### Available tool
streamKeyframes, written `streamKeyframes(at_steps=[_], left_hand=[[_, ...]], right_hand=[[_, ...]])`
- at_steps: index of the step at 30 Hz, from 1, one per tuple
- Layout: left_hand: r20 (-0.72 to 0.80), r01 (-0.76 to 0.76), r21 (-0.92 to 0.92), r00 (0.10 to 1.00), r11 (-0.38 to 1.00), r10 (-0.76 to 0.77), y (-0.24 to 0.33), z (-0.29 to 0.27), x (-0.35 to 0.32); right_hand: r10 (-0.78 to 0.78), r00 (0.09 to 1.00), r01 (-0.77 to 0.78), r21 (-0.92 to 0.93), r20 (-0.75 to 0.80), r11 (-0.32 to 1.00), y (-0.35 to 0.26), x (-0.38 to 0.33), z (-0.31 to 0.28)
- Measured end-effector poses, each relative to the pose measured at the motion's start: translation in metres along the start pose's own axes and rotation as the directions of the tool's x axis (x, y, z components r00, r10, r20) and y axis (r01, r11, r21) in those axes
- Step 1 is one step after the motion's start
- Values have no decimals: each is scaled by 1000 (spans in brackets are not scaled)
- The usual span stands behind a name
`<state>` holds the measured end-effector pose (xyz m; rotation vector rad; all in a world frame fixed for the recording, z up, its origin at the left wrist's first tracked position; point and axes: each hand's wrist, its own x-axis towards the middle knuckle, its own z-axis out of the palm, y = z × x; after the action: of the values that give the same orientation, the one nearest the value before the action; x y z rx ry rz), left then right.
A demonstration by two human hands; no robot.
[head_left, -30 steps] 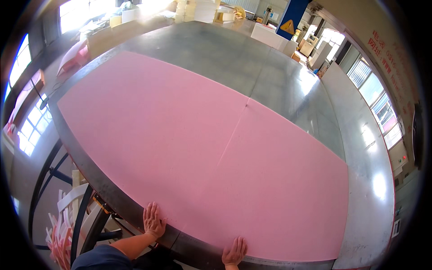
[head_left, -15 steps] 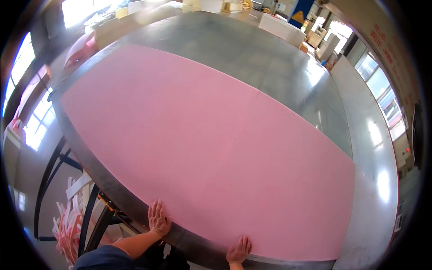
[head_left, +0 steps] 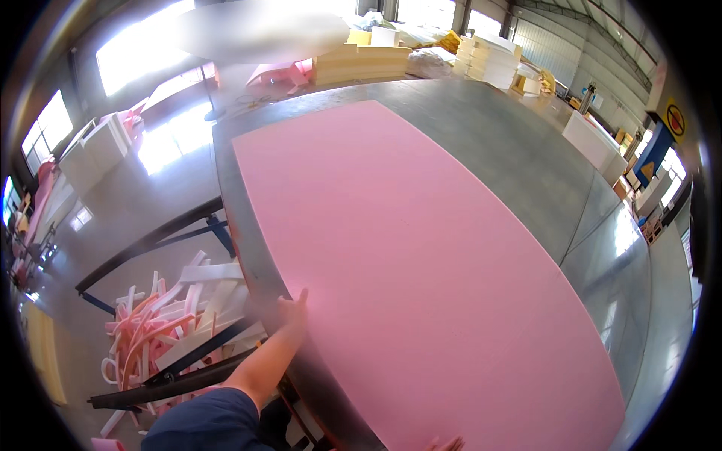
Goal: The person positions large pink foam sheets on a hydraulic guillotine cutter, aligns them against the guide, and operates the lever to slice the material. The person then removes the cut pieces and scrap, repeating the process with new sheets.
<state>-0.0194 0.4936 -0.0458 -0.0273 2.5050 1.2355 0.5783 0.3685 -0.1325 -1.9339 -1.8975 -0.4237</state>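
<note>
A large flat pink foam sheet lies on a grey metal table. My left hand, slightly blurred, is at the sheet's left edge, with one finger sticking out over the pink surface and the others apart from it. Nothing shows in its grasp. At the bottom rim of the picture, only the fingers of my right hand show, stretched out at the near part of the sheet. The rest of that hand is cut off.
Pink and white foam strips lie heaped on the floor left of the table, around a dark metal frame. Yellow foam blocks stand beyond the far end. A blue machine part rises at the far right.
The view has swung left, showing more floor and foam scraps. My left hand has moved farther along the sheet's left edge and its fingers have changed pose. My right hand has mostly left the view.
</note>
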Motion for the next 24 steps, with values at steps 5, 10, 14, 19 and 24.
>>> streamKeyframes(at_steps=[5,10,14,19,24], left_hand=[[190,-139,-325,959,935,209,1,-57,14],[213,130,-739,976,661,47,-93,-88,36],[-22,-79,-362,997,929,76,-63,-116,87],[-170,-162,-224,977,961,125,24,-137,179],[-206,-319,451,872,834,444,58,-119,285]], right_hand=[[69,983,-57,-73,170,996,-138,73,-14],[-334,893,335,-48,-303,941,-139,52,3],[175,975,-211,313,140,926,-167,42,-20],[158,977,-209,533,141,820,-281,92,12],[67,977,-180,609,204,773,-354,135,52]])
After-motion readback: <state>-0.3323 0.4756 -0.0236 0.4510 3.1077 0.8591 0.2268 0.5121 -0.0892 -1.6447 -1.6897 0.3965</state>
